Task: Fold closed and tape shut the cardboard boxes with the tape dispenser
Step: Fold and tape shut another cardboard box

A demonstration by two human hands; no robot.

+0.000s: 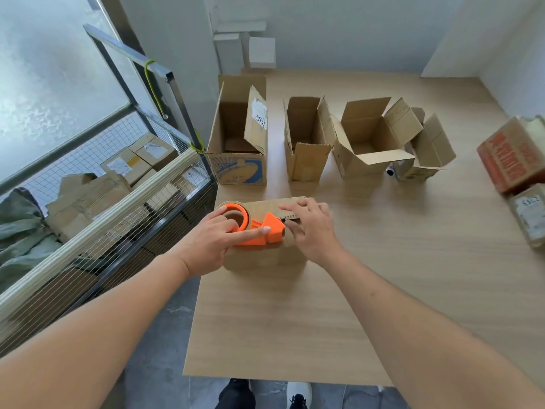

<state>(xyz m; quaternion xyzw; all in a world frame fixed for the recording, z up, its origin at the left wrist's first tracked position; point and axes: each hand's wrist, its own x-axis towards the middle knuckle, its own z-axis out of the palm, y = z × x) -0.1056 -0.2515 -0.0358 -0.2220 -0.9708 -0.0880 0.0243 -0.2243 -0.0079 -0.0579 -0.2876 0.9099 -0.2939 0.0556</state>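
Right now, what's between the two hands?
The head view shows the orange tape dispenser between them, on the closed box. The left hand grips it; the right hand rests on the box beside its front.

tall open box (237,137) label: handwritten digits, unclear | red box (511,156) print: illegible

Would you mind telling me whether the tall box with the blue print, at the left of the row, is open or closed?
Open. The tall box with blue print has its flaps standing up, and its brown inside walls show.
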